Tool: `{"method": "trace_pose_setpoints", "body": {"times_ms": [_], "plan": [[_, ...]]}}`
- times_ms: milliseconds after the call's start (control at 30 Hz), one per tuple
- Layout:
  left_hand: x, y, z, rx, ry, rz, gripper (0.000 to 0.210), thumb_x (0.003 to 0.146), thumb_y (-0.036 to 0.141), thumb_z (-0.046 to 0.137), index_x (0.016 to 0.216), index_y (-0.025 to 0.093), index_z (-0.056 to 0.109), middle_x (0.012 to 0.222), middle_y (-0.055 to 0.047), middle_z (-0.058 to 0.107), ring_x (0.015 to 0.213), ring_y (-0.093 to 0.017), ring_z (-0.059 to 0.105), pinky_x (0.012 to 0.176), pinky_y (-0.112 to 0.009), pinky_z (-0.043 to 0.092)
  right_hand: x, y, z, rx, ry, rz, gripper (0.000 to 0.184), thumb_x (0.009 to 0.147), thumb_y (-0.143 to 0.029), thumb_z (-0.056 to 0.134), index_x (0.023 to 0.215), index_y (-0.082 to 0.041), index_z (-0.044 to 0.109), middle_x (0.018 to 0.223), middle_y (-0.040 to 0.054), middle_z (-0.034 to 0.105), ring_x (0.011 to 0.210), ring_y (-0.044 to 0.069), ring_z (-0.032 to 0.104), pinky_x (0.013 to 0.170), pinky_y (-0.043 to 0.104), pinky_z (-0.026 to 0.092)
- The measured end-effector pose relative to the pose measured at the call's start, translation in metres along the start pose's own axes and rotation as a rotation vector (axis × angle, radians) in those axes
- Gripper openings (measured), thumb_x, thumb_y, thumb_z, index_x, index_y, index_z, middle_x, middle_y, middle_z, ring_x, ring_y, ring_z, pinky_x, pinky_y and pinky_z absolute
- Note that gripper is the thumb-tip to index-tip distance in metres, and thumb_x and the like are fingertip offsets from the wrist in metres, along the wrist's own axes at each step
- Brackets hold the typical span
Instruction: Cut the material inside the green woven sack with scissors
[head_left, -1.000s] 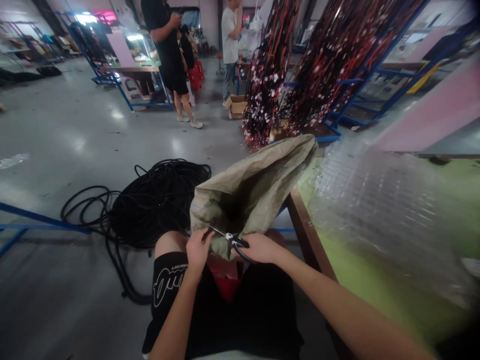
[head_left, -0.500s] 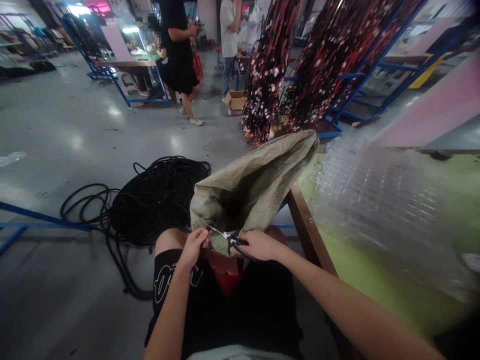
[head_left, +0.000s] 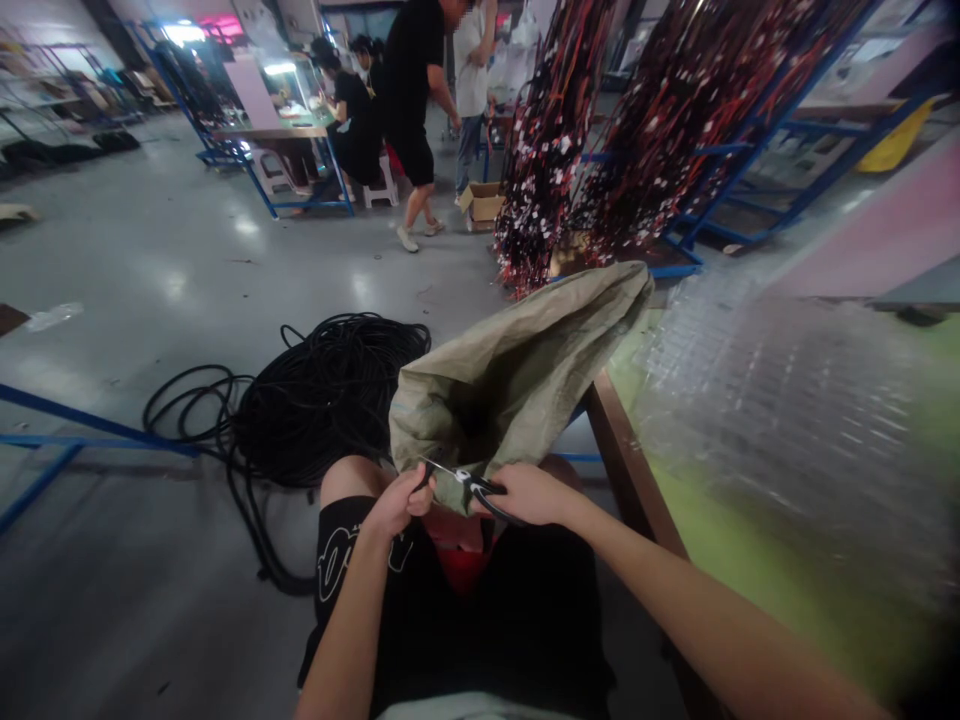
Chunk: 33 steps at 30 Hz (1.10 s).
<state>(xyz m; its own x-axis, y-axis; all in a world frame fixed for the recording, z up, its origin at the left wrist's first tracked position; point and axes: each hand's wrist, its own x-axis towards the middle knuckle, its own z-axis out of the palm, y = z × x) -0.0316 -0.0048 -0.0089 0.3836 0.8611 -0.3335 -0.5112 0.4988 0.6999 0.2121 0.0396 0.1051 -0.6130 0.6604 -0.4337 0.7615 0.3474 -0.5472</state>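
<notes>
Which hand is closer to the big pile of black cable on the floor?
Left. The left hand is just beside the black cable, while the right hand, holding scissors, is farther away, across the sack.

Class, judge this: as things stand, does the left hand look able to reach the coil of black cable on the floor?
Probably yes: the left hand is beside the cable coil, nothing between, though its grip is occupied.

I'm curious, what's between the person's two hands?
In the head view, scissors bridge the left hand and right hand, over the sack's edge.
</notes>
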Motion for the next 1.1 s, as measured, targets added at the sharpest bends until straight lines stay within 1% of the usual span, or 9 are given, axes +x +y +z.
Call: {"method": "trace_pose_setpoints", "body": {"times_ms": [167, 333, 433, 533, 633, 767, 967, 1033, 1100], "plan": [[0.005, -0.005, -0.007, -0.139, -0.070, -0.001, 0.040, 0.085, 0.050, 0.061, 0.077, 0.011, 0.058, 0.041, 0.012, 0.019, 0.036, -0.002, 0.011, 0.035, -0.014, 0.014, 0.001, -0.001, 0.001, 0.034, 0.000, -0.024, 0.048, 0.086, -0.059, 0.052, 0.069, -0.017, 0.067, 0.064, 0.0030, 0.065, 0.059, 0.015, 0.058, 0.051, 0.023, 0.031], [0.005, -0.006, -0.005, -0.144, -0.085, -0.001, 0.039, 0.087, 0.050, 0.059, 0.078, 0.011, 0.058, 0.042, 0.012, 0.019, 0.036, -0.003, 0.011, 0.035, -0.014, 0.014, 0.002, -0.002, 0.002, 0.135, -0.032, -0.027, 0.043, 0.083, -0.059, 0.056, 0.078, -0.017, 0.067, 0.074, 0.0027, 0.068, 0.065, 0.017, 0.060, 0.053, 0.022, 0.035], [0.007, -0.007, 0.002, -0.111, -0.046, 0.016, 0.042, 0.085, 0.053, 0.060, 0.080, 0.011, 0.059, 0.042, 0.011, 0.021, 0.036, -0.003, 0.014, 0.036, -0.016, 0.015, 0.003, -0.002, 0.004, 0.149, -0.039, -0.028, 0.045, 0.085, -0.059, 0.053, 0.081, -0.017, 0.067, 0.076, 0.0035, 0.068, 0.067, 0.017, 0.061, 0.055, 0.023, 0.037], [0.010, -0.008, 0.010, -0.040, 0.055, 0.081, 0.045, 0.084, 0.056, 0.059, 0.084, 0.011, 0.060, 0.044, 0.010, 0.028, 0.037, -0.003, 0.020, 0.039, -0.017, 0.018, 0.004, -0.003, 0.007, 0.043, 0.026, 0.042, 0.050, 0.085, -0.063, 0.050, 0.078, -0.017, 0.069, 0.075, 0.0065, 0.068, 0.068, 0.020, 0.062, 0.057, 0.024, 0.038], [0.014, -0.010, 0.015, 0.112, 0.171, 0.158, 0.049, 0.086, 0.058, 0.053, 0.091, 0.010, 0.062, 0.049, 0.006, 0.040, 0.043, -0.006, 0.033, 0.045, -0.019, 0.028, 0.006, -0.003, 0.010, -0.081, 0.102, 0.131, 0.054, 0.084, -0.067, 0.050, 0.077, -0.017, 0.070, 0.078, 0.0101, 0.069, 0.071, 0.024, 0.064, 0.057, 0.026, 0.038], [0.018, -0.012, 0.017, 0.393, 0.306, 0.296, 0.046, 0.086, 0.055, 0.053, 0.094, 0.011, 0.062, 0.066, 0.000, 0.055, 0.057, -0.010, 0.047, 0.056, -0.022, 0.037, 0.008, -0.001, 0.014, -0.120, 0.126, 0.172, 0.056, 0.085, -0.068, 0.048, 0.080, -0.017, 0.070, 0.081, 0.0119, 0.070, 0.074, 0.026, 0.065, 0.061, 0.028, 0.040], [0.010, -0.007, 0.021, 1.109, 0.623, 0.577, 0.034, 0.092, 0.044, 0.047, 0.095, 0.016, 0.066, 0.080, -0.006, 0.065, 0.073, -0.017, 0.058, 0.069, -0.026, 0.041, 0.007, -0.001, 0.012, -0.005, 0.126, 0.130, 0.052, 0.084, -0.067, 0.050, 0.082, -0.018, 0.068, 0.081, 0.0083, 0.070, 0.071, 0.022, 0.064, 0.057, 0.026, 0.038], [0.008, -0.006, 0.024, 1.200, 0.634, 0.592, 0.032, 0.093, 0.040, 0.044, 0.092, 0.017, 0.066, 0.081, -0.007, 0.066, 0.074, -0.018, 0.059, 0.070, -0.027, 0.040, 0.006, -0.001, 0.010, 0.055, 0.098, 0.090, 0.049, 0.085, -0.065, 0.051, 0.081, -0.019, 0.067, 0.078, 0.0058, 0.069, 0.069, 0.020, 0.063, 0.056, 0.025, 0.037], [0.008, -0.006, 0.026, 1.152, 0.612, 0.565, 0.036, 0.094, 0.042, 0.042, 0.082, 0.017, 0.064, 0.074, -0.006, 0.063, 0.068, -0.016, 0.056, 0.065, -0.026, 0.038, 0.005, 0.000, 0.010, 0.086, 0.080, 0.060, 0.048, 0.086, -0.063, 0.050, 0.080, -0.019, 0.067, 0.077, 0.0047, 0.069, 0.068, 0.019, 0.062, 0.056, 0.024, 0.037]]}}
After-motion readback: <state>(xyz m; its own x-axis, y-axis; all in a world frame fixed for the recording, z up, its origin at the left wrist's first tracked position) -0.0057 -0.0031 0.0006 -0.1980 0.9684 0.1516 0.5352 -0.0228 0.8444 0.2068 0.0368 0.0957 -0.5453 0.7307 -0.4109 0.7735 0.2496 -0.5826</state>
